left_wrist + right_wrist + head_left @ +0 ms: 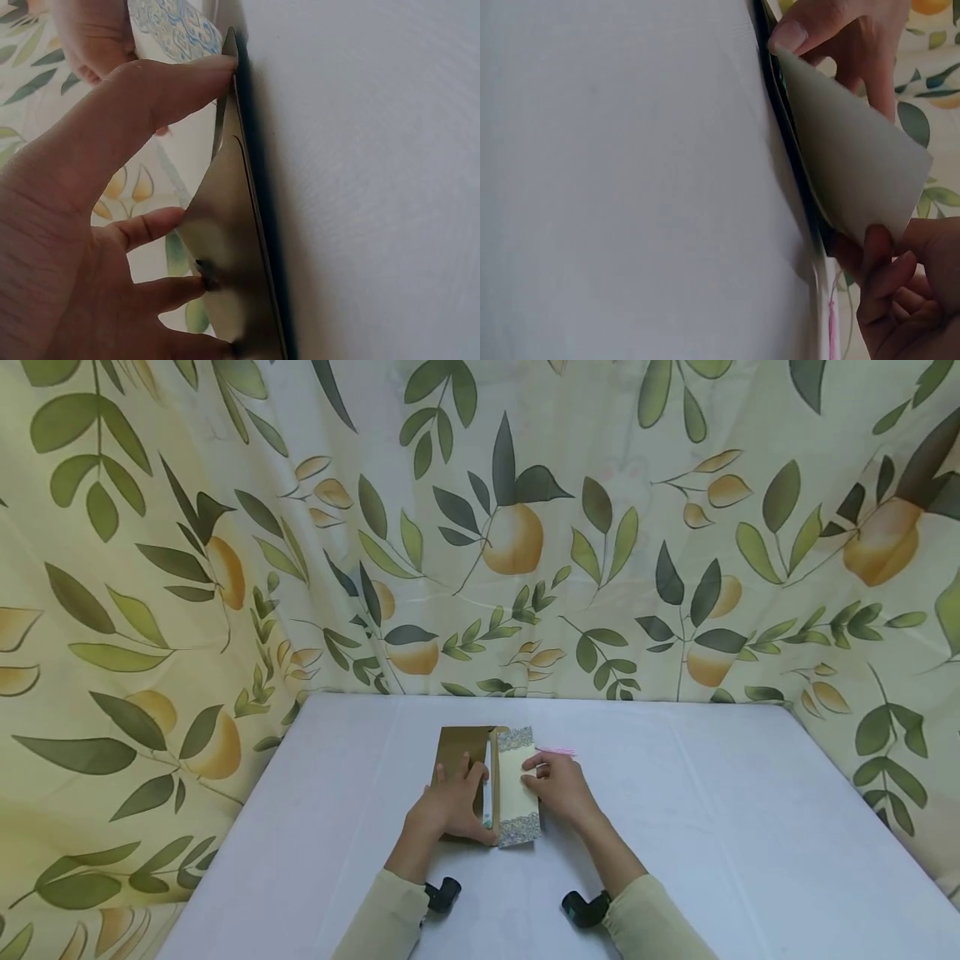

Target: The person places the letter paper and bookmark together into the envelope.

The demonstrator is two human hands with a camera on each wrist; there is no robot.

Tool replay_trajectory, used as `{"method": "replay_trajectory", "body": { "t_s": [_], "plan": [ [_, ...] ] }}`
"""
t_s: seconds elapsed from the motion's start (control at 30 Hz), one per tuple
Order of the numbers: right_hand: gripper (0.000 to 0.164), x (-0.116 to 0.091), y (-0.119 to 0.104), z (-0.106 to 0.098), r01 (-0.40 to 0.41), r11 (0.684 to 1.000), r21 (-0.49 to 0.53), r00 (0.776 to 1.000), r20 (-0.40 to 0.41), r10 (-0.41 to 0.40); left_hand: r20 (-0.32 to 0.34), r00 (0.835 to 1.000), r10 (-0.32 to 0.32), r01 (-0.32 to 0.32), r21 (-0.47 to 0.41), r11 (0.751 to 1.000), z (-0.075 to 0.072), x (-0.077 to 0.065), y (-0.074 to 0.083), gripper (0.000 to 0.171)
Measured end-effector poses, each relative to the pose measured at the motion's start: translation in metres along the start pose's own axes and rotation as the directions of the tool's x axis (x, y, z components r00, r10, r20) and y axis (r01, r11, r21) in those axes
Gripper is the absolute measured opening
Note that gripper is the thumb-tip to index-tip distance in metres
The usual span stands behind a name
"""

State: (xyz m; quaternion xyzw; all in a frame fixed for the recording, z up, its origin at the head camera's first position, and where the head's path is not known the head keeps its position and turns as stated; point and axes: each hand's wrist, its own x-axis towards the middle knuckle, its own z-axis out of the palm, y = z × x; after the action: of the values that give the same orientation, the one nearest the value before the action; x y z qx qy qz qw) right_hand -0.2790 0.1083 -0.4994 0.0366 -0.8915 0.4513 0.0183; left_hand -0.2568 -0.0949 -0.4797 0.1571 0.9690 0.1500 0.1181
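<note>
A brown paper folder (459, 743) lies on the table, with a cream card panel (513, 789) banded in silvery lace pattern along its right side. My left hand (448, 802) rests on the folder with fingers spread. Its thumb (202, 71) presses the near corner, and the fingertips touch the brown surface. My right hand (564, 787) pinches the panel's right edge between thumb and fingers. The panel stands tilted up from the layer below in the right wrist view. Between brown cover and panel shows a narrow white strip (487, 781).
A pink tassel (558, 752) sticks out beyond the panel, just past my right hand. The white-covered table (720, 827) reaches back to a leaf-and-fruit patterned curtain (615, 527). Black wrist cameras (444, 895) sit at both sleeves.
</note>
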Motion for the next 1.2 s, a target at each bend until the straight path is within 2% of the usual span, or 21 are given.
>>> {"method": "replay_trajectory", "body": {
  "t_s": [0.37,0.8,1.2],
  "plan": [
    [0.014,0.005,-0.005,0.005,0.030,0.999,-0.015,0.999,-0.045,-0.031,-0.003,1.000,0.004,-0.005,-0.036,0.999,-0.002,-0.002,-0.001,0.098],
    [0.013,0.005,-0.003,0.009,0.035,0.999,-0.002,0.999,-0.035,-0.035,-0.002,1.000,0.005,-0.005,-0.019,1.000,-0.002,-0.002,0.000,0.098],
    [0.014,0.008,-0.007,0.015,0.065,0.998,-0.010,0.995,-0.078,-0.065,0.006,1.000,0.019,-0.019,-0.024,1.000,-0.001,-0.001,0.000,0.099]
  ]
}}
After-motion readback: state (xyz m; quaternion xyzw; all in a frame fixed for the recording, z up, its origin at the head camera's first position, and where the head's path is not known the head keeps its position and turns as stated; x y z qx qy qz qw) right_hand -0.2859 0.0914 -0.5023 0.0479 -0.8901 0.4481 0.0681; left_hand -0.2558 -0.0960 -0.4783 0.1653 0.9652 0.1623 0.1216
